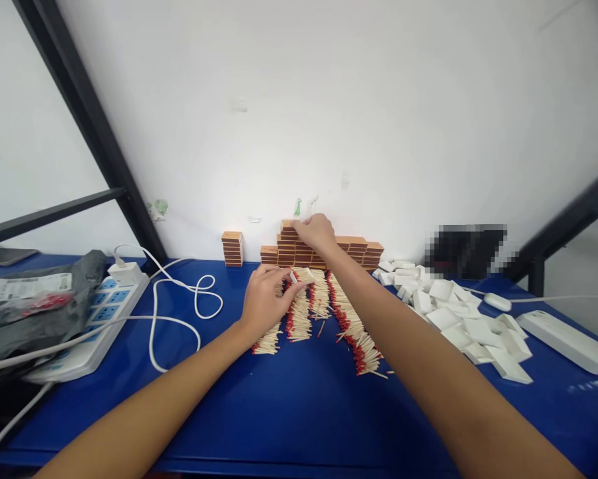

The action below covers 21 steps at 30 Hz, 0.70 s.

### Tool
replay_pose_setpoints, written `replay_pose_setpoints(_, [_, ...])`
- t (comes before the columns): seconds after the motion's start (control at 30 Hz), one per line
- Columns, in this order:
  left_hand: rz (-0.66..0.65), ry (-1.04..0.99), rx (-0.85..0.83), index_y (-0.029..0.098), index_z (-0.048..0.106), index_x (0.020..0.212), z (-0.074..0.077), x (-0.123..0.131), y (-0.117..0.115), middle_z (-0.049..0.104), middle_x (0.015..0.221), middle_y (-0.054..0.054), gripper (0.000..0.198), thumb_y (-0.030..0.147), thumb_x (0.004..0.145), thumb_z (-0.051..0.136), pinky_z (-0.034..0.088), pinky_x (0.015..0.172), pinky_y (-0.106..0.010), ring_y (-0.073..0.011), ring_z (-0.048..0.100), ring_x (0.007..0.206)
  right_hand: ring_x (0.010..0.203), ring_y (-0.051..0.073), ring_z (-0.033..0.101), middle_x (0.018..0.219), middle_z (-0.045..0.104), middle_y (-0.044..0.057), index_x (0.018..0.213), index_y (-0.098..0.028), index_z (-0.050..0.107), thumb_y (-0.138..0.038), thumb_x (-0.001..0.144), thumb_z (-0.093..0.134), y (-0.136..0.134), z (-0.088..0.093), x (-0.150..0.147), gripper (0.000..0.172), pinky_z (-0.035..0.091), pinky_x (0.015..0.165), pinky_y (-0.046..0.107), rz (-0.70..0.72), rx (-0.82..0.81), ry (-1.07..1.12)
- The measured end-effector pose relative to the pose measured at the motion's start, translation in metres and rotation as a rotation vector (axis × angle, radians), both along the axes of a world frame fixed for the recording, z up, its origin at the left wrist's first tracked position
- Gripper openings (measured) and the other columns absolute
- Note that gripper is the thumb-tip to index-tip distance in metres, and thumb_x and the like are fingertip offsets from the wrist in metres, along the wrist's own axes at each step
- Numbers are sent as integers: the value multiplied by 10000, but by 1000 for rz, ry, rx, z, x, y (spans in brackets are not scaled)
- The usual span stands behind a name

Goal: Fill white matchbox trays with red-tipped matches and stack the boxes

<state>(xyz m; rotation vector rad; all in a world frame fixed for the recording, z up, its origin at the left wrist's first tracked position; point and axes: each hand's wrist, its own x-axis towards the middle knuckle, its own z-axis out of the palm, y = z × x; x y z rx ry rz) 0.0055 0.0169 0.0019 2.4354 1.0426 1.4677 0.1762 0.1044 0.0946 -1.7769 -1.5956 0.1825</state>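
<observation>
My left hand (267,299) pinches a small white matchbox tray (295,275) with matches lying in it, just above the rows of loose matches. At the wall, my right hand (318,234) has its thumb and fingers closed on a matchbox (289,225) at the top of the stacked matchboxes (289,251). These have orange faces and dark brown sides. Red-tipped loose matches (299,320) lie in rows below both hands, and a longer band of matches (351,326) runs beside my right forearm. Part of the stack is hidden behind my right hand.
A separate column of matchboxes (232,249) stands to the left. White empty trays (458,313) are heaped at right, near a long white case (568,340). On the left are a power strip (92,332), a white cable (153,332) and a grey plastic parcel (39,293).
</observation>
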Motion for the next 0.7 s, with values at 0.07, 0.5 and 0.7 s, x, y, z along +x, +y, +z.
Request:
replay_pose_setpoints(0.07, [24,-41,-18,199,787,1104,0,-1,1,808,1027,-74,285,438,951,766,554,975,-452,-272,682,1059,665,237,613,657,644,52,790,-226,621,-418,949,607,-2,3,2,250,487,657,356,-5,12,100])
replay_pose_setpoints(0.5, [27,-394,-141,218,819,1110,11,0,0,812,1058,-57,269,410,923,793,558,1017,-392,-232,738,1056,456,114,476,592,630,9,719,-220,583,-703,860,686,-118,-41,65,513,346,421,253,249,76,581])
replay_pose_setpoints(0.7, [20,-329,-152,218,816,1127,10,2,-4,801,1050,-60,288,420,923,796,563,1008,-396,-226,731,1027,459,105,522,696,700,35,753,-214,597,-785,814,704,-127,-64,52,584,333,350,226,329,30,764])
